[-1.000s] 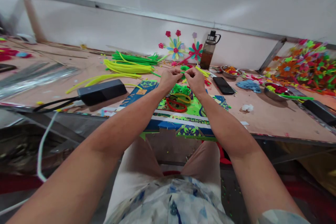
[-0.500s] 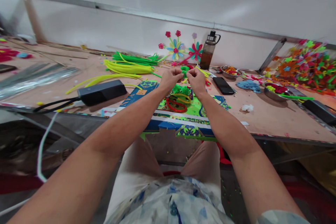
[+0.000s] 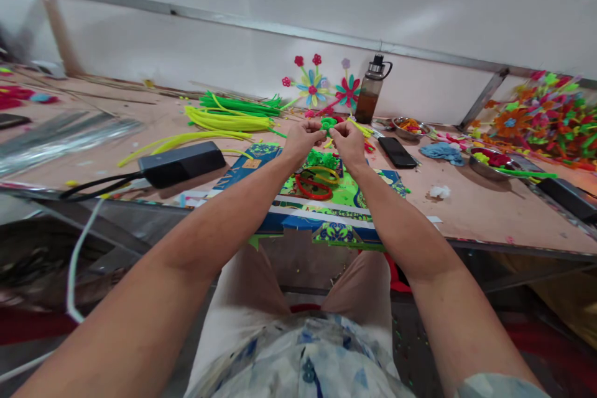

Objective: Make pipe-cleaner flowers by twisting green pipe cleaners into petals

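Just above the middle of the frame, a green piece (image 3: 328, 125) is pinched between left hand (image 3: 304, 138) and right hand (image 3: 346, 138). Each grip looks closed on it at the fingertips, probably to keep it steady; fingers hide its edges. Lower down, the card (image 3: 298, 222) carries a green clump (image 3: 321, 159) and red loop (image 3: 316, 196), handy to reach I guess. Left of centre, the power bank (image 3: 181, 163) seems most in the way, near the left forearm. Bottle (image 3: 367, 96) and phone (image 3: 397, 152) sit right of centre.
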Demonstrator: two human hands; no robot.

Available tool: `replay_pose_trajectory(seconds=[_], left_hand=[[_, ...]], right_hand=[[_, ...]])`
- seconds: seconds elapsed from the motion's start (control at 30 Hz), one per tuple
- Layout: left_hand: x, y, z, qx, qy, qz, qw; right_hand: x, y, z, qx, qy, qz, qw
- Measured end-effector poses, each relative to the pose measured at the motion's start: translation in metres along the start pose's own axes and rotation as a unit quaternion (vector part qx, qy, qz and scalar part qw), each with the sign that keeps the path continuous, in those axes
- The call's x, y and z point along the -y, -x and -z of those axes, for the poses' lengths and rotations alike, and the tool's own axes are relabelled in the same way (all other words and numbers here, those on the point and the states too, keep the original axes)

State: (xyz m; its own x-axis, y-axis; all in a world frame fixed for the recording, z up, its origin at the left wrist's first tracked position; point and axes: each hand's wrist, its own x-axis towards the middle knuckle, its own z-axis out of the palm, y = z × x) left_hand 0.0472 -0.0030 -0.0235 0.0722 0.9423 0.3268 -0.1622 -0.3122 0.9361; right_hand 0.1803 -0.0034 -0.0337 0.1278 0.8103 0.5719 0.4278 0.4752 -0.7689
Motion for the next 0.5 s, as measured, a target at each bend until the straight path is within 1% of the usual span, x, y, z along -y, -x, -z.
replay_pose_trajectory(seconds=[0.07,0.13,0.2,0.27,0.4,0.5], left_hand=[[0.000,0.000,0.001,0.000,-0.015,-0.008,1.000],[0.000,0.000,0.002,0.004,-0.033,-0.022,0.999],[-0.001,0.001,0.003,0.002,-0.047,-0.027,0.999],[-0.002,0.002,0.002,0.004,-0.047,-0.014,0.999],[-0.004,0.006,0.000,0.027,-0.023,0.012,0.999],[-0.006,0.006,-0.001,0.020,-0.039,0.016,0.999]], right_hand=[[0.004,0.001,0.000,-0.018,0.001,0.021,1.000],[0.009,0.002,0.001,-0.017,0.004,0.045,0.999],[0.012,0.003,0.001,-0.016,0.012,0.054,0.998],[0.014,0.004,0.001,-0.018,0.018,0.048,0.999],[0.018,0.006,0.003,-0.016,0.026,0.022,0.999],[0.019,0.007,0.004,-0.007,0.037,0.005,0.999]])
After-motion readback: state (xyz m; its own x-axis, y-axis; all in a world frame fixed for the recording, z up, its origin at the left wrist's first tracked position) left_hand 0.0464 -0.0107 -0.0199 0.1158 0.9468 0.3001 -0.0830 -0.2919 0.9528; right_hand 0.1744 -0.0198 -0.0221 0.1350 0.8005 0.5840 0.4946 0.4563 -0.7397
